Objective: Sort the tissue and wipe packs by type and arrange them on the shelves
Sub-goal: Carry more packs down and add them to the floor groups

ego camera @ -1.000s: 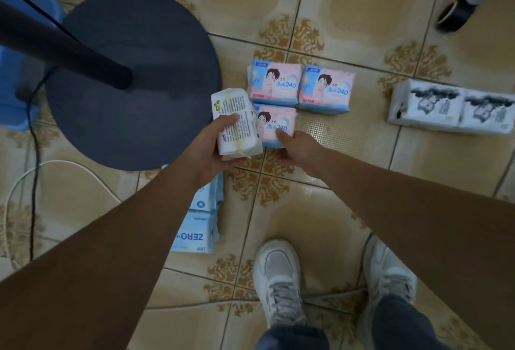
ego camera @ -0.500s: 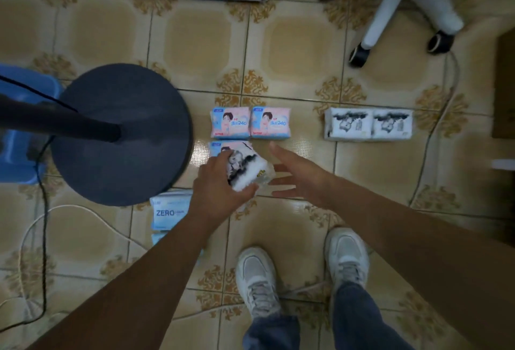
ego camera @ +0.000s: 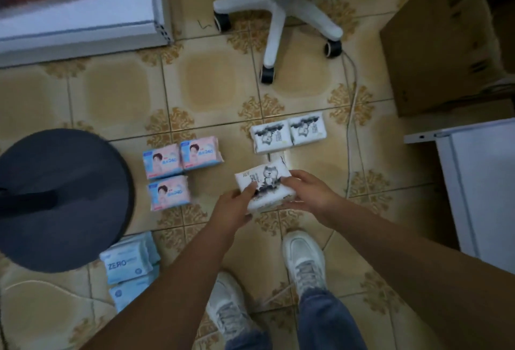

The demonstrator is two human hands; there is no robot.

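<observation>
Item: white pack, cartoon print, gripped at both ends by left hand and right hand, above the floor. Long axis left-right. Matching white pair lies just beyond it, nearer the right hand.

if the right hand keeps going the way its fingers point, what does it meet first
The right hand points left across the held white pack, so it probably meets the left hand's fingers first; depth is unclear.
</observation>
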